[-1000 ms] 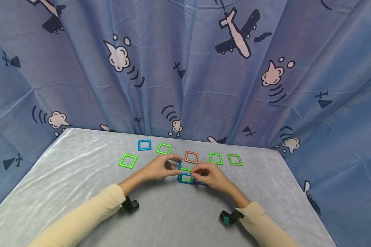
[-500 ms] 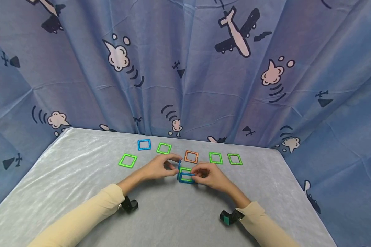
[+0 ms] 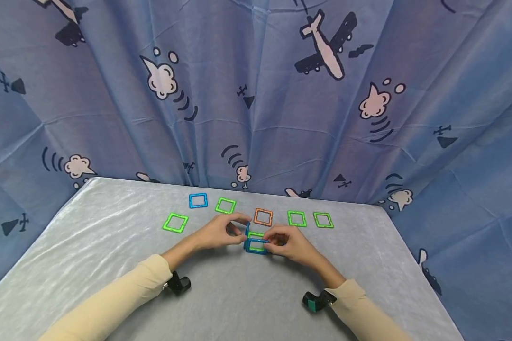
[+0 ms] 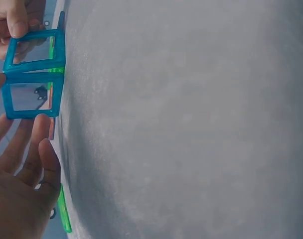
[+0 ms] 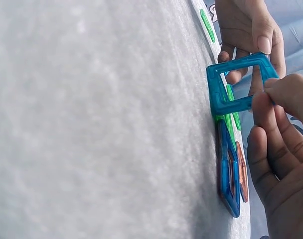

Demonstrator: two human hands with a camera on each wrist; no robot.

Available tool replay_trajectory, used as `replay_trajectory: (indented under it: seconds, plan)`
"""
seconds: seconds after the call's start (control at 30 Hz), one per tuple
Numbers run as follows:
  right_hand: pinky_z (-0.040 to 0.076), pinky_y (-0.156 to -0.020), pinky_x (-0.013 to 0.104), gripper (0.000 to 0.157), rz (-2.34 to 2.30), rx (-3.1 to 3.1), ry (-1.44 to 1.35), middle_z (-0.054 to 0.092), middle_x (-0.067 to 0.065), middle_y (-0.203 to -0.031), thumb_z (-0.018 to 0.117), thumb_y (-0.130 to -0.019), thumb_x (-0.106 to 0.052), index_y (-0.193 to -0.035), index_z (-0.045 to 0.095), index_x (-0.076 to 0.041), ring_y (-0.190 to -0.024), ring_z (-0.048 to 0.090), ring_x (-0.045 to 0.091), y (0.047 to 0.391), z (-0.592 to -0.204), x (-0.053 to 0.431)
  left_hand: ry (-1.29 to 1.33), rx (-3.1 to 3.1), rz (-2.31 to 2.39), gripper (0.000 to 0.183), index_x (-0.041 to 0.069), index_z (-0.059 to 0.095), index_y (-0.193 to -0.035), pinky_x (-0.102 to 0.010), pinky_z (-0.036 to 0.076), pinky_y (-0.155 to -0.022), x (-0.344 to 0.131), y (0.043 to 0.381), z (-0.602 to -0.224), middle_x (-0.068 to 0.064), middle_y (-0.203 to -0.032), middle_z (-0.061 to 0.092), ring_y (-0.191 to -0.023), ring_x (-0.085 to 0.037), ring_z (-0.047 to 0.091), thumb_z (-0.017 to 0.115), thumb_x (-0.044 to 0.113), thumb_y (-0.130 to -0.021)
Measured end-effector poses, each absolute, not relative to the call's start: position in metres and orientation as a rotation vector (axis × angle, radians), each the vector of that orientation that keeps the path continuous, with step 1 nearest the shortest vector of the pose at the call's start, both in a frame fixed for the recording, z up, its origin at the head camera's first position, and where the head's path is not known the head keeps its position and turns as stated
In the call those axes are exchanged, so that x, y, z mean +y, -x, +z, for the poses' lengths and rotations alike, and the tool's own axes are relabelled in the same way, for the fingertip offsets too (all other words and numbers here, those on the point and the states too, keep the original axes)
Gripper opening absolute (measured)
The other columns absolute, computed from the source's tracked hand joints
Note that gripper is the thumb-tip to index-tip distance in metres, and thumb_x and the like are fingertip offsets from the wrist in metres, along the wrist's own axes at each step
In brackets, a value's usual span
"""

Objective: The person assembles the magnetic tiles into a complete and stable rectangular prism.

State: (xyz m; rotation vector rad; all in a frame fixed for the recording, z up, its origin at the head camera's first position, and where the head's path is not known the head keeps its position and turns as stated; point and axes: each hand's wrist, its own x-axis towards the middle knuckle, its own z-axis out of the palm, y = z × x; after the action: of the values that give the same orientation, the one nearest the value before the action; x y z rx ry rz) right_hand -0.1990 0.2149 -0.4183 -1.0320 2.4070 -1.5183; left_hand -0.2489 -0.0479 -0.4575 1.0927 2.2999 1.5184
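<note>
Two blue square magnetic tiles stand upright on edge and meet at a corner over a green magnetic tile [image 3: 256, 235] on the table. My left hand [image 3: 223, 231] holds the left blue tile [image 4: 34, 112], thumb at the shared corner and fingertips at its far edge. The front blue tile [image 5: 236, 105] has its upper corner pinched between the thumb and forefinger of my right hand [image 3: 291, 241]. Another blue magnetic tile [image 5: 229, 169] lies low beside the green one in the right wrist view; my right hand hides it in the head view.
Further back on the grey cloth lie a blue tile [image 3: 198, 201], an orange tile [image 3: 263, 217] and several green tiles [image 3: 297, 219]. A blue curtain [image 3: 256, 118] with printed planes hangs behind the table. Each wrist wears a small black camera [image 3: 179, 284].
Both hands keep almost the same place and hold. The blue edge that showed under my right hand a second ago is now hidden. The head view has shifted very slightly.
</note>
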Motion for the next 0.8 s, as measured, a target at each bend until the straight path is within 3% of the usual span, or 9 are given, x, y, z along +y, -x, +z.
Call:
replay_trajectory:
  seconds: [0.8]
  plan:
    - [0.054, -0.068, 0.032, 0.016, -1.519, 2.393, 1.011, 0.067, 0.025, -0.094, 0.071, -0.087, 0.015, -0.102, 0.071, 0.009, -0.076, 0.066, 0.029, 0.1989, -0.4184, 0.2146, -1.088, 2.296, 1.524, 0.051, -0.003, 0.057, -0.138, -0.04, 0.056, -0.082, -0.0488, 0.2465, -0.4566, -0.019, -0.131, 0.063, -0.093, -0.019, 0.07, 0.076, 0.01, -0.092]
